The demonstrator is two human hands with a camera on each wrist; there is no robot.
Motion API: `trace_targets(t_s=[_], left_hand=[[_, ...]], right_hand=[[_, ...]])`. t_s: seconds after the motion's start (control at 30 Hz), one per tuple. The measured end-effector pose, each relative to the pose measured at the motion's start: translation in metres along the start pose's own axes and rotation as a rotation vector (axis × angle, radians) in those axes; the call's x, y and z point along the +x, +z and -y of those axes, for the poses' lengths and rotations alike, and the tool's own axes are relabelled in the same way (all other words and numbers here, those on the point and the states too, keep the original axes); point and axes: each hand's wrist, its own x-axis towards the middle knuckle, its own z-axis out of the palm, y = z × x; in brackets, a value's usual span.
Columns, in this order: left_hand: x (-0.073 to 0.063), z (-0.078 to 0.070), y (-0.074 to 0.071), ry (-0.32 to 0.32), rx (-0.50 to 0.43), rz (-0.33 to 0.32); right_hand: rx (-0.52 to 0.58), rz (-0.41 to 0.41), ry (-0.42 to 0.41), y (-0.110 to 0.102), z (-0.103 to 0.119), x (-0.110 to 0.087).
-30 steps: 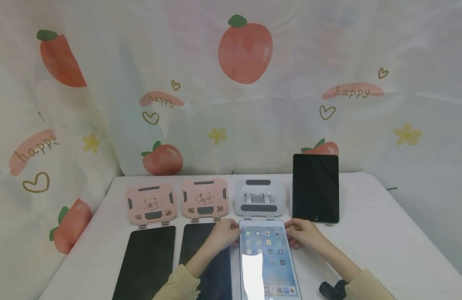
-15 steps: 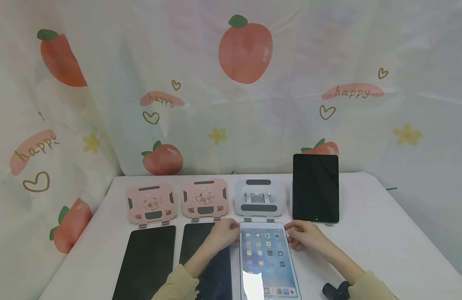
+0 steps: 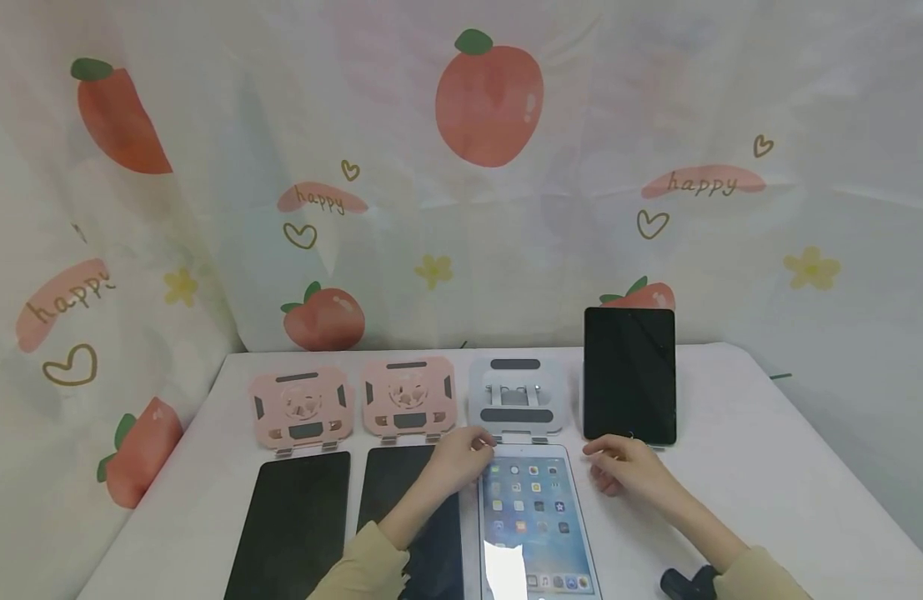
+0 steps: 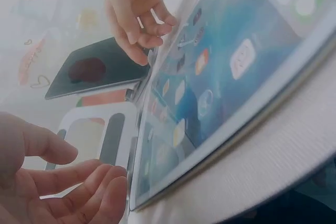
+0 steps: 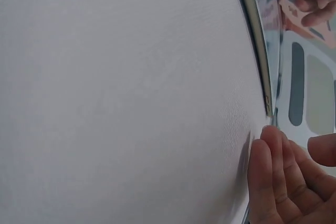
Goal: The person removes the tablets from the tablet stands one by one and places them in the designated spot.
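A white tablet (image 3: 536,508) lies flat with its lit screen of app icons facing up. Just behind its top edge stands a pale grey tablet stand (image 3: 517,396). My left hand (image 3: 461,460) is at the tablet's upper left corner; the left wrist view shows its thumb apart from loosely bent fingers (image 4: 113,198), with nothing between them. To the right of the tablet hovers my right hand (image 3: 632,468), apart from it. In the right wrist view the fingers (image 5: 261,166) are relaxed and hold nothing, close to the white cloth.
Two pink stands (image 3: 302,408) stand at the back left, with a dark tablet (image 3: 296,525) and another dark tablet (image 3: 412,533) before them. A black tablet (image 3: 629,375) leans upright on a stand at the back right. A small black object (image 3: 686,583) lies by the right sleeve.
The white tablet slid slightly toward the front, then stayed. My right hand has let go of its corner and moved right; my left hand has released its edge and shifted slightly up and right.
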Motion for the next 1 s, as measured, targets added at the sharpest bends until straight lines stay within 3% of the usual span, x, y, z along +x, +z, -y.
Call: trace_targets(t_s=[0.17,0.47,0.7,1.0], left_hand=[[0.004,-0.006,0.003,0.031,-0.025,0.003],[0.016,-0.016,0.013,0.007,-0.094,0.017],[0.025,-0.025,0.020,0.040,-0.158,0.032],[0.036,-0.035,0.026,0.029,-0.216,0.009]], right_hand=[[-0.018,-0.026,-0.018,-0.008,-0.006,-0.001],[-0.035,-0.108,-0.046,-0.027,-0.017,-0.002],[-0.062,-0.173,-0.074,-0.044,-0.023,-0.003],[-0.075,-0.246,-0.154,-0.060,-0.025,0.001]])
